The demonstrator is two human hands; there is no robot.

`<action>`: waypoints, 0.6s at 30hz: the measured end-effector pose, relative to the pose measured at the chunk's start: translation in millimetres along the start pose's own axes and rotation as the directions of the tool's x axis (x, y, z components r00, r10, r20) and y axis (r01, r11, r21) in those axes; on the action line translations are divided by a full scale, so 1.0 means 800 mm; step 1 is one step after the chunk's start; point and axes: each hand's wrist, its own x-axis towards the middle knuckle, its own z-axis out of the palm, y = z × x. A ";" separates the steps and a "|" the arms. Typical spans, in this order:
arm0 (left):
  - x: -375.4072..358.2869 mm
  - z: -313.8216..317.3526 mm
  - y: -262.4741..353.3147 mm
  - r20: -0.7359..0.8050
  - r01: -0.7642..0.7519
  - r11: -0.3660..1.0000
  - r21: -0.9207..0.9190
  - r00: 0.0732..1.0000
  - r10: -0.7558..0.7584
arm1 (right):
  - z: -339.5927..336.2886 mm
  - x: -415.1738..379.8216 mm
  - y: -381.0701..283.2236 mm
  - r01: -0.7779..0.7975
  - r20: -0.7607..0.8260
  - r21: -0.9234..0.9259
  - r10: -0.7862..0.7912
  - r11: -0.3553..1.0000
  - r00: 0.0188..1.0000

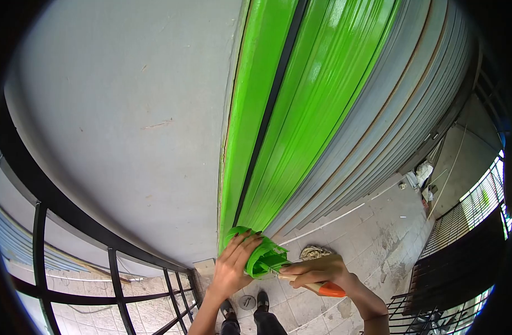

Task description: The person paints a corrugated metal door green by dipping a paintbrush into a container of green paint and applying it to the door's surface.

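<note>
My left hand (237, 262) is wrapped round a green paint container (260, 258), which is tilted with its opening toward the right. In my right hand (317, 272) is a paintbrush (329, 288) with a wooden handle and an orange end. The brush head is at the container's opening, and its bristles are partly hidden inside. Just above my hands, a glossy green painted frame (317, 84) with a dark vertical groove runs upward. Grey unpainted folds of metal (390, 106) stand to its right.
A plain grey wall (127, 123) fills the left. Black metal railing (113, 273) curves along the lower left. Below are my shoes on the tiled floor (362, 240), near a round beige item (314, 253). Dark bars (451, 229) and clutter (423, 176) are at right.
</note>
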 end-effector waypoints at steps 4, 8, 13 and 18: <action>0.018 -0.007 0.010 0.120 -0.086 0.996 0.024 0.989 0.083 | 0.013 -0.007 0.008 0.007 -0.008 -0.089 -0.008 0.996 1.000; 0.030 -0.012 0.013 0.193 -0.136 0.990 -0.020 0.972 0.137 | 0.018 -0.006 0.013 -0.054 0.021 -0.099 0.056 0.994 0.998; 0.031 -0.008 0.012 0.250 -0.151 0.988 -0.019 0.956 0.151 | 0.027 -0.006 0.018 -0.095 0.029 -0.101 0.098 0.990 0.995; 0.028 -0.004 0.013 0.260 -0.139 0.990 -0.035 0.955 0.143 | 0.028 -0.006 0.017 -0.138 0.049 -0.086 0.143 0.987 0.989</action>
